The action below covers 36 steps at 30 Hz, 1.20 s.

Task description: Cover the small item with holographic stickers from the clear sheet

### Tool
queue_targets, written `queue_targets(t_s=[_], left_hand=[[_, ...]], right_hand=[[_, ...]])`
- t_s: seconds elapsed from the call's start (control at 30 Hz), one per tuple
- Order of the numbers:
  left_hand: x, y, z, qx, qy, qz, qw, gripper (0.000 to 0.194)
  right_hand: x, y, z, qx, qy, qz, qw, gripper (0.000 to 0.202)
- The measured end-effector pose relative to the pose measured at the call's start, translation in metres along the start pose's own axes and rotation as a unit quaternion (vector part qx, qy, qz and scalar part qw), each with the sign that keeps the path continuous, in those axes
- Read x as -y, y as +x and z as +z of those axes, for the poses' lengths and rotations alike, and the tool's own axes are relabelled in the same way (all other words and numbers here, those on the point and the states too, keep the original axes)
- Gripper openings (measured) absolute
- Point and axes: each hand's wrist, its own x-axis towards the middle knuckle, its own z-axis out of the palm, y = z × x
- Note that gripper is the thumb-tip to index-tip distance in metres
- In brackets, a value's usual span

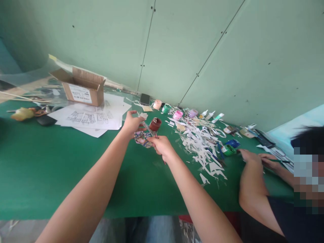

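Observation:
My left hand [132, 124] is closed on a thin, pale, see-through strip [144, 124], which slants down towards my other hand. My right hand [162, 147] pinches a slim dark-red paintbrush [164, 162]; its handle end sticks out below the palm, and the fingers hide its tip. Right behind the hands stands an open jar of brown-red paint [155, 125]. Under the fingers lies a colourful patterned piece [143, 139], partly covered, whose material I cannot make out.
White paper scraps [199, 145] spread to the right, with paint jars [178, 115] and glue bottles [203, 114] behind. A cardboard box [83, 88] rests on printed sheets [88, 116] at left. A co-worker's arms [254, 172] reach over the green table [76, 168] at right.

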Motion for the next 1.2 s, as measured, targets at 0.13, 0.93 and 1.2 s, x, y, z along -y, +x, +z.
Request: queue_targets(t_s=[0.13,0.93,1.2], left_hand=[[0.000,0.001,0.000,-0.010,0.002,0.007,1.000,0.052],[0.006,-0.006,-0.011,0.052,0.653,0.204,0.728,0.054],[0.032,-0.009,0.010,0.053,0.679,0.218,0.699,0.035]], right_hand=[[0.003,0.010,0.009,-0.018,-0.037,-0.025,0.999,0.011],[-0.002,0.074,-0.034,-0.144,-0.258,-0.199,0.934,0.069],[0.004,0.073,-0.020,-0.144,-0.279,-0.179,0.933,0.049]])
